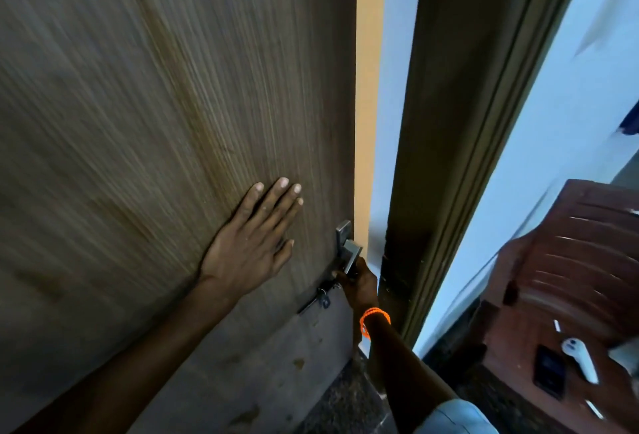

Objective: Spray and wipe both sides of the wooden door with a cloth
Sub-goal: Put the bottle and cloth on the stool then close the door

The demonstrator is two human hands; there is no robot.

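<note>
While the left hand (254, 236) lies flat and open on the wooden door (138, 105), the right hand (358, 281) grips the lever handle (352, 255) nearer its free edge.

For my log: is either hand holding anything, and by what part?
Right hand grips the door handle by its lever; left hand rests flat on the wooden door.

Door frame (460, 143): dark brown, moulded, upright. Wall (567, 115): pale blue-white, beside the frame. Orange-yellow surface (370, 88): narrow strip seen through the gap. Chair (567, 261): reddish-brown, slatted, plastic by its look, standing near the frame. On its seat: a black phone (549, 373), flat; just beside it a white bottle-like object (581, 359), blurred, lying down. Floor (349, 399): dark, speckled stone.
</note>
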